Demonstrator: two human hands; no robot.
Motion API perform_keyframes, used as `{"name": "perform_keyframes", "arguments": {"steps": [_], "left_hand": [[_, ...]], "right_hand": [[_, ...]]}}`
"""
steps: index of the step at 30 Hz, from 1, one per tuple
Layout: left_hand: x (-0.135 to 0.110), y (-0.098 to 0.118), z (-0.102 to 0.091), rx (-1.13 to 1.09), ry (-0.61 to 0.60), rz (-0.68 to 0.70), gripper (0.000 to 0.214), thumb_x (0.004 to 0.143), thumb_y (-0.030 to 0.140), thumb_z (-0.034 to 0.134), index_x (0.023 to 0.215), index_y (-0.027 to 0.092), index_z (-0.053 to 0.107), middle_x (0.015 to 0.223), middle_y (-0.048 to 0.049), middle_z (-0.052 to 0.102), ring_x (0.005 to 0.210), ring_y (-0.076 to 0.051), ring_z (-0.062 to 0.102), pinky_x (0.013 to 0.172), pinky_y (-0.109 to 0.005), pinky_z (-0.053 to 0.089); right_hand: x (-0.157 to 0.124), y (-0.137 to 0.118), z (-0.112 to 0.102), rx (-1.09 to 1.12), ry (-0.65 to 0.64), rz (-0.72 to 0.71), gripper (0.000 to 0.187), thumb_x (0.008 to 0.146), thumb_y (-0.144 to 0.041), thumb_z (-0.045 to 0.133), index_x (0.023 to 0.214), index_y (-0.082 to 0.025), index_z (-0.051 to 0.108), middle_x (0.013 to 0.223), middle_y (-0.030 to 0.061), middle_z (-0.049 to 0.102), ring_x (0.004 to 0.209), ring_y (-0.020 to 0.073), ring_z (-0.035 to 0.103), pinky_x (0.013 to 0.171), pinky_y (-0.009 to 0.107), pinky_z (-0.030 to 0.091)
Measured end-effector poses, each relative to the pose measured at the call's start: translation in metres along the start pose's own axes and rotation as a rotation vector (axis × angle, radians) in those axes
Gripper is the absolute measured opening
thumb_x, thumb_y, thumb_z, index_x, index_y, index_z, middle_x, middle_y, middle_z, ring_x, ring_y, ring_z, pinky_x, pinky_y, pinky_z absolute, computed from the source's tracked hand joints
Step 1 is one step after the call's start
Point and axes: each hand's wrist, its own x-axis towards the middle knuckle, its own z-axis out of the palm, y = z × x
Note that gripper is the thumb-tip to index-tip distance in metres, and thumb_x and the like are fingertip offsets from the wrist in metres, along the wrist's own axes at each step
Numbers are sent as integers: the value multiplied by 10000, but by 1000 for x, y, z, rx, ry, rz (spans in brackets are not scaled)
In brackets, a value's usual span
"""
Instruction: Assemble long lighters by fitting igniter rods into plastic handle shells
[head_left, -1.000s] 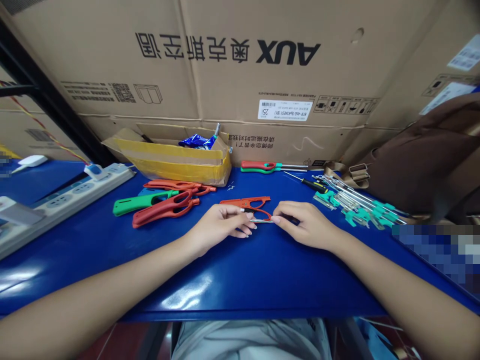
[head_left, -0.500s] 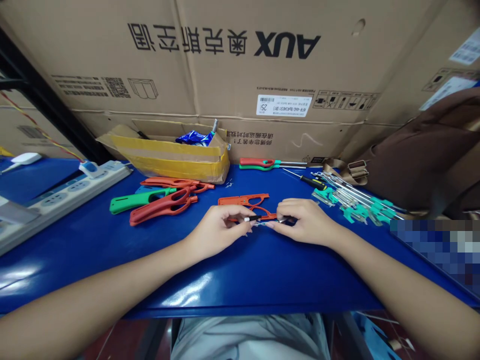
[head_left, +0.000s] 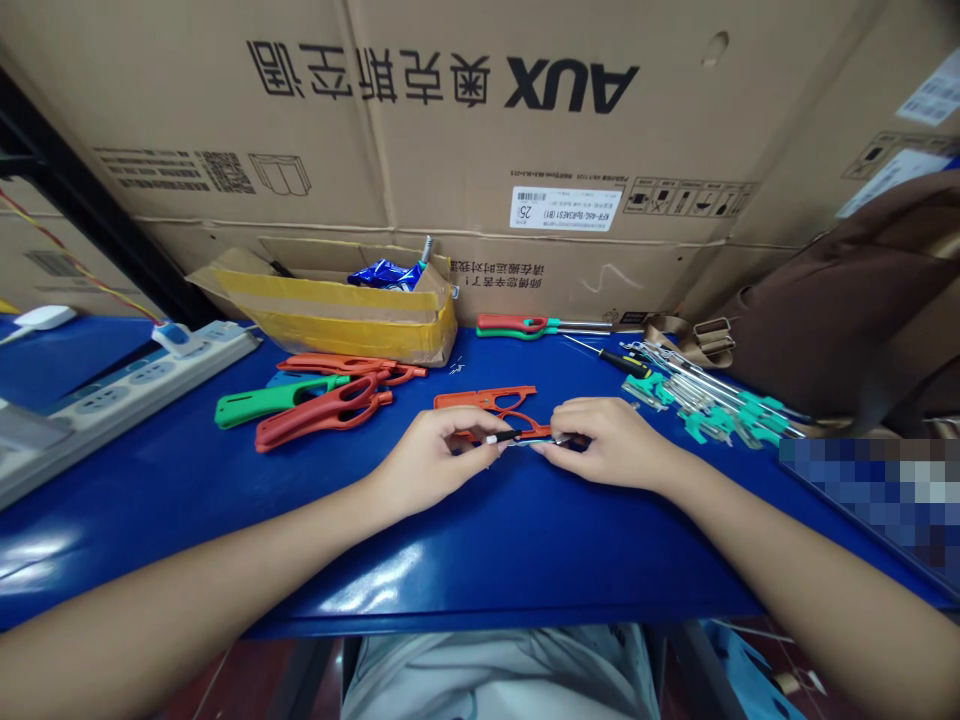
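My left hand (head_left: 439,458) is closed in a pinch around a small black part with a white tip (head_left: 504,437). Opposite it, my right hand (head_left: 611,443) has thumb and fingers pressed together on something small, mostly hidden by the fingers. Thin, pale wire-like lines show between the two hands. Just behind the fingertips lie orange lighter handle shells (head_left: 487,398), partly covered by my hands. To the right of my right hand is a pile of metal rods with teal plastic pieces (head_left: 705,400).
Red and green lighter handles (head_left: 322,410) lie at the left, before a yellow-taped cardboard box (head_left: 345,320). At the back are assembled lighters (head_left: 517,326) and a screwdriver (head_left: 626,363). A power strip (head_left: 142,385) sits far left, a brown bag (head_left: 840,310) far right.
Both hands keep nearly the same place and grip. The black part with the white tip has barely shifted, and the whole view has moved slightly.
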Motion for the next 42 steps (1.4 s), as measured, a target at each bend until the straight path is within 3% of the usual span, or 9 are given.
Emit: {"name": "perform_keyframes", "arguments": {"steps": [7,12,16,21,26,30,35,42], "left_hand": [[-2,7,-1,45,-52,92,237,854,133,656,1062,185,758,1029,-40,780,889,-150,709,772,-228,554],[-4,7,0,15,-99,87,286,856,121,640,1117,186,739,1045,-46,772,912,-160,711,767,-235,557],[-5,8,1,-53,-119,45,278,884,184,637,1147,164,724,1056,-79,765,885,-177,715,729,-258,572],[1,0,3,-133,-43,-9,285,863,272,701,1125,160,722,1048,-81,760,870,-182,722,773,-288,587],[5,-9,0,-60,0,-24,286,831,258,724,1096,151,721,1083,-86,763,931,-199,724,860,-327,588],[6,-10,-4,-31,17,-14,300,848,294,711,1108,146,715,1094,-94,762,946,-213,733,869,-340,599],[9,-10,-7,-45,30,-8,283,877,310,692,1105,145,717,1084,-88,765,950,-207,741,893,-329,603],[10,-10,-7,-102,25,-6,249,882,305,688,1075,152,721,1100,-82,767,963,-204,745,912,-324,604]], "right_hand": [[0,0,1,-2,-42,-13,373,956,-387,580,648,-191,502,646,-16,568,585,108,488,582,251,294],[-1,0,0,-4,-66,-28,352,944,-357,595,648,-187,506,640,-22,556,572,103,472,567,252,269],[0,1,-1,-22,-80,-24,368,957,-375,579,650,-185,506,647,-19,553,576,102,471,569,255,265],[0,2,-3,-34,-82,-3,385,974,-409,558,663,-186,521,654,-14,562,589,109,487,578,260,283],[-1,2,-5,41,-105,31,247,938,-422,618,825,-203,606,781,-1,645,704,138,576,638,259,362],[-3,3,-10,165,-122,82,123,903,-302,649,980,-224,594,922,6,665,781,145,596,700,260,426],[-4,6,-16,278,-109,64,43,944,-246,574,965,-216,550,912,11,638,780,140,577,732,265,457],[-3,6,-11,326,-137,-13,169,1002,-271,525,1136,-229,619,1110,42,691,990,171,634,884,298,469]]}}
